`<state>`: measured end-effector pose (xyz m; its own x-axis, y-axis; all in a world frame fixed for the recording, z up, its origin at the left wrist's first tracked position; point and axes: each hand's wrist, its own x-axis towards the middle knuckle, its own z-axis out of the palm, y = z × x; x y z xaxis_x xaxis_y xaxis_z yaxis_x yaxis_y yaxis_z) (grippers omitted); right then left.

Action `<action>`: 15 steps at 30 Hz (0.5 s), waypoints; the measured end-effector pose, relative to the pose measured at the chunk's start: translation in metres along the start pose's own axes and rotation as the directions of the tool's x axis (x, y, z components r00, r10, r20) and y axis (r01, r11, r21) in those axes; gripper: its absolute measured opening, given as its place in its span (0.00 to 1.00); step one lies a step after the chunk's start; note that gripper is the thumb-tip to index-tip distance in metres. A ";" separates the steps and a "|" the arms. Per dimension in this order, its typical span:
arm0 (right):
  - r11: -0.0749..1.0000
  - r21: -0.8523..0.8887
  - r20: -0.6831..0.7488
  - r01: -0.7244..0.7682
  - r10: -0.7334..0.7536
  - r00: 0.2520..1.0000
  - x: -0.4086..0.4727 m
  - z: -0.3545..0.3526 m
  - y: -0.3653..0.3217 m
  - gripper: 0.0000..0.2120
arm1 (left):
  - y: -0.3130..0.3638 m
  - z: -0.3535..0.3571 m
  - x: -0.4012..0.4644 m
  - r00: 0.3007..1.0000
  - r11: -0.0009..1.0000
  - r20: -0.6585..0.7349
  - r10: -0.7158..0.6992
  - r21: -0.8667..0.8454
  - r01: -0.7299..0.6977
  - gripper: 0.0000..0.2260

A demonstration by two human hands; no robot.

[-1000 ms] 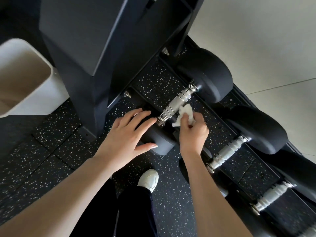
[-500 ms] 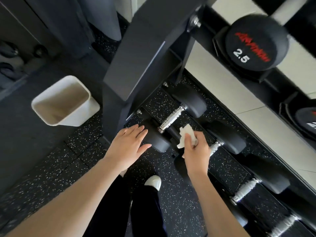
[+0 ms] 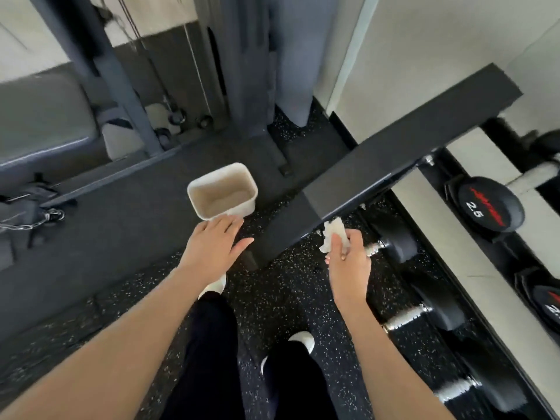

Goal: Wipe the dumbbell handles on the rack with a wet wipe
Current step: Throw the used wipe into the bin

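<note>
My right hand (image 3: 348, 256) pinches a crumpled white wet wipe (image 3: 333, 233) in the air, above the speckled floor and just left of the nearest dumbbell's silver handle (image 3: 373, 248). The wipe touches no handle. More dumbbells lie in a row along the rack's bottom shelf, with silver handles (image 3: 404, 317) further right. My left hand (image 3: 213, 242) hovers with straight fingers, holding nothing, just in front of a white bin (image 3: 223, 190).
The rack's black side beam (image 3: 394, 165) slants across the view above the hands. Dumbbells marked 2.5 (image 3: 489, 204) sit on an upper shelf at right. A cable machine and a bench stand at the back left. My legs and white shoes are below.
My head has risen and pulled back, widening the view. The right hand has lifted the wipe off the dumbbell handle, and the left hand has left the dumbbell head and moved toward the bin.
</note>
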<state>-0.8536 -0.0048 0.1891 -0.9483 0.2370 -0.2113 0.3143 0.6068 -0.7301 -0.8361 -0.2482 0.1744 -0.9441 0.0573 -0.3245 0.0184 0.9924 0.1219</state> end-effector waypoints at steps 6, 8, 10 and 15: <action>0.997 0.000 0.045 0.079 -0.079 0.996 0.003 0.073 -0.086 0.06 | -0.093 -0.030 0.003 0.998 0.994 0.011 -0.066 -0.084 0.067 0.28; 0.998 0.013 0.044 0.057 -0.058 0.997 0.007 0.106 -0.119 0.06 | -0.127 -0.039 0.010 0.997 0.992 -0.002 -0.075 -0.104 0.075 0.28; 0.999 0.037 0.043 0.019 -0.020 0.999 0.014 0.143 -0.150 0.02 | -0.162 -0.048 0.018 0.997 0.988 -0.022 -0.079 -0.133 0.076 0.27; 1.000 0.005 0.031 -0.003 0.003 1.000 0.049 0.228 -0.193 0.04 | -0.233 -0.063 0.049 0.995 0.984 -0.013 -0.103 -0.145 0.100 0.25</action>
<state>-0.9712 -0.2833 0.1713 -0.9483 0.2153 -0.2333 0.3170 0.6022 -0.7327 -0.9073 -0.4832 0.1898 -0.9451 -0.0469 -0.3235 -0.1243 0.9668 0.2231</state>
